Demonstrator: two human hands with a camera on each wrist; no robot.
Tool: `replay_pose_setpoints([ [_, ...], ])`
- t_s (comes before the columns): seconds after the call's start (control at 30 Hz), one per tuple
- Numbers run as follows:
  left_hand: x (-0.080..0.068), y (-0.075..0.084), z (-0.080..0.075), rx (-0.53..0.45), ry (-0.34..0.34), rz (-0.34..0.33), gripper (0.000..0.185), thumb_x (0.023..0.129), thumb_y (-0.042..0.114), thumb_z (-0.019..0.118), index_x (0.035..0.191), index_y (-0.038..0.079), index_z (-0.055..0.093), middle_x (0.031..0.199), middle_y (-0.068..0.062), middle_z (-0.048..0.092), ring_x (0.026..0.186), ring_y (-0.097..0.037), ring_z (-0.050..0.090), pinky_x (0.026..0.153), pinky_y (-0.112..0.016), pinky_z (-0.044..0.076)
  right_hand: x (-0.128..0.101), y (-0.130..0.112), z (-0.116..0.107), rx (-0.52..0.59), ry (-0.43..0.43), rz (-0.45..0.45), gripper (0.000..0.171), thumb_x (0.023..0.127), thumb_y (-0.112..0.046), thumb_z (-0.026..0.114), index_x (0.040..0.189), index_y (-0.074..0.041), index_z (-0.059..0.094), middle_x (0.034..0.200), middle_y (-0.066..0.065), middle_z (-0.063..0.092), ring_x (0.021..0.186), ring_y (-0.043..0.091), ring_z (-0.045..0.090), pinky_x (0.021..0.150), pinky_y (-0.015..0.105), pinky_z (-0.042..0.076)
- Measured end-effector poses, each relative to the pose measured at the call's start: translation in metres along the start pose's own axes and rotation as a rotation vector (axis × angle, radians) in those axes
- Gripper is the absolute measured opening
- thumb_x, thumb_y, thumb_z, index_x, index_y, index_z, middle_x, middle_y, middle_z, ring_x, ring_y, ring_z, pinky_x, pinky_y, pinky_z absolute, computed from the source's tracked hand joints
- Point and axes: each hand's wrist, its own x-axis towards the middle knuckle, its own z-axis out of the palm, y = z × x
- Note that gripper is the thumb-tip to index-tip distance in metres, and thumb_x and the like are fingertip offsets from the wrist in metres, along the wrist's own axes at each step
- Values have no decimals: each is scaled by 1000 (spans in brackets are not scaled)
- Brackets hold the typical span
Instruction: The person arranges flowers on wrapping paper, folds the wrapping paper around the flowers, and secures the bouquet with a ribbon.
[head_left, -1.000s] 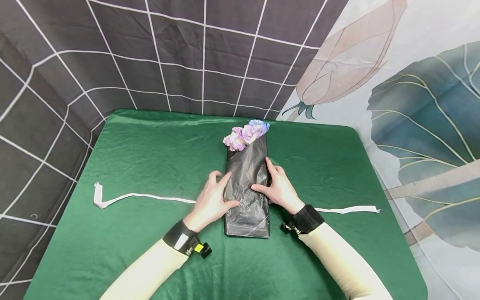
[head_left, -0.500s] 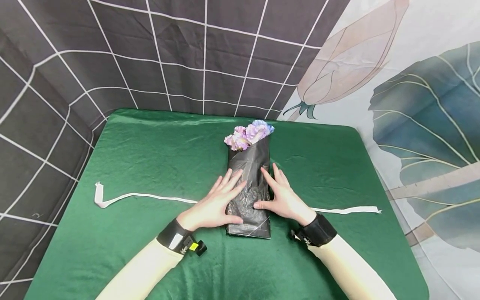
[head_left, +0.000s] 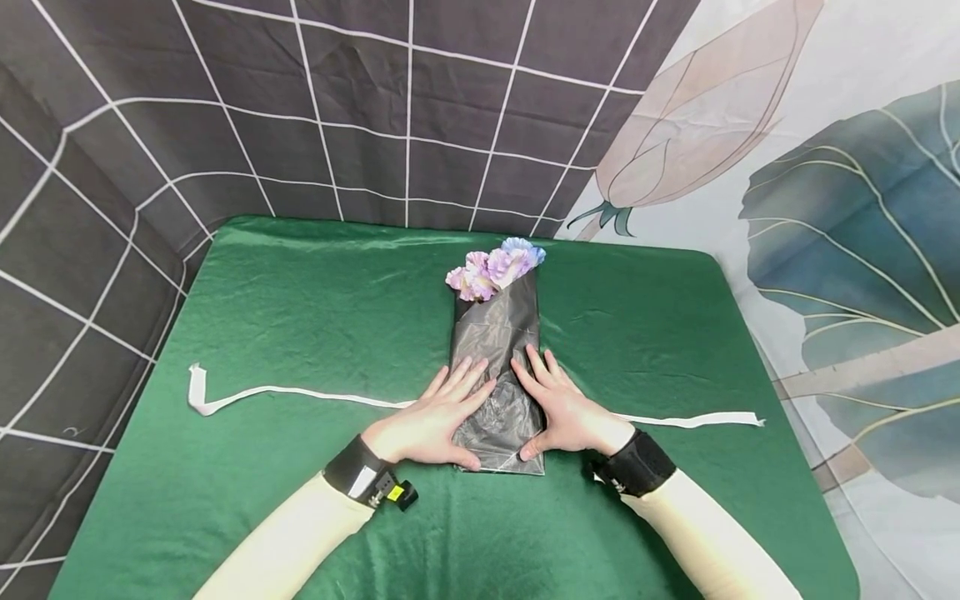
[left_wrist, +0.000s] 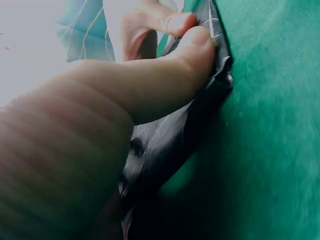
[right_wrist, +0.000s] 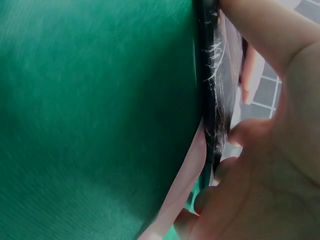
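Note:
A bouquet wrapped in black paper [head_left: 491,333] lies flat in the middle of the table, with pink, purple and blue flowers [head_left: 495,271] showing at its far end. My left hand [head_left: 431,421] rests spread on the wrapper's left lower part. On the right lower part lies my right hand [head_left: 566,408], its fingers likewise spread. A white ribbon [head_left: 300,392] passes under the bouquet and runs out to both sides; its middle is hidden. In the left wrist view the thumb [left_wrist: 175,75] touches the wrapper's near end. The right wrist view shows the ribbon [right_wrist: 182,185] coming out beneath the wrapper [right_wrist: 217,85].
A green cloth [head_left: 337,292] covers the table. Behind it hangs a dark gridded curtain [head_left: 360,100]; at the right is a printed cloth with a flower and leaf pattern [head_left: 847,208].
My hands have gone from the wrapper's sides to lying spread on top, nearer its lower end. The fingers have straightened. The bouquet has barely shifted, and the ribbon stays in place.

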Motion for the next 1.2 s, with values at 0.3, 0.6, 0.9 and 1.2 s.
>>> replay_pose_setpoints([
  [0.3,0,4,1,1,28,3,109,74,65,67,153,12,13,159,-11,-6,145,-33,-8,113,-56,3,0,1,-3,13,-6,-8,130,57,-62,80,154,-14,8,158,16,-7,142,46,-4,109,62,18],
  [0.6,-5,3,-1,-19,76,13,109,75,68,64,154,19,7,159,-9,-10,144,-33,-15,110,-63,2,-9,7,-9,128,33,-50,123,62,-58,79,154,-22,7,158,13,-12,142,44,-8,107,63,22],
  [0.9,-17,-4,-14,-32,156,33,110,74,67,66,154,20,7,159,-11,-10,144,-38,-10,111,-62,2,-33,25,-24,207,96,23,108,68,-52,78,153,-26,17,159,13,-5,142,43,-9,107,60,26],
  [1.2,-71,-56,-47,9,246,-217,61,64,38,85,117,22,60,156,-15,18,144,-39,4,108,-66,11,-61,56,-24,90,151,164,31,75,-34,80,99,-21,66,153,27,19,140,51,4,103,65,25],
])
